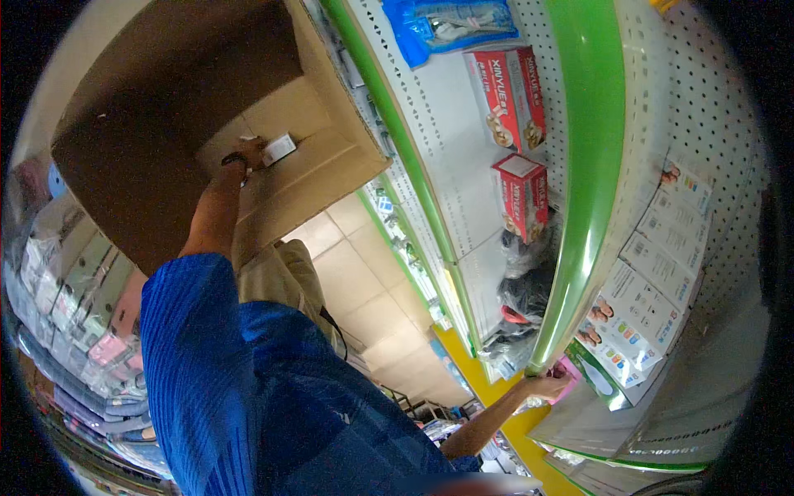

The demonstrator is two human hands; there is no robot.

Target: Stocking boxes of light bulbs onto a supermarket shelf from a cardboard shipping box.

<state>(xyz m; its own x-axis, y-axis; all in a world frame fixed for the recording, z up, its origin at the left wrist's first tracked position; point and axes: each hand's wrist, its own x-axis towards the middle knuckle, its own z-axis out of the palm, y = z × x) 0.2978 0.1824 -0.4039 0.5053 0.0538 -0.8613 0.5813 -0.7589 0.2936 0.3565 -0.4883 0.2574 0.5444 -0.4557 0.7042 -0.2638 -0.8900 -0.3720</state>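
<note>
My left hand [251, 154] is deep inside a large open cardboard box [347, 130], a dark band around its wrist. Its fingers are on a small white box [279, 149] that bears print. On the other side, my right hand [549, 383] is at the end of a green shelf edge strip [558, 310], its fingers curled on a pink package [569, 379]. The shelf edge and the fingers hide part of that package. Next to it lies a green and white package [598, 375].
White shelves hold red cartons [505, 99], a blue packet [459, 28], dark bagged goods [527, 291] and flat white printed boxes [639, 310]. Plastic-wrapped folded goods [87, 291] are stacked at the left. Tiled floor [353, 266] shows between the cardboard box and the shelving.
</note>
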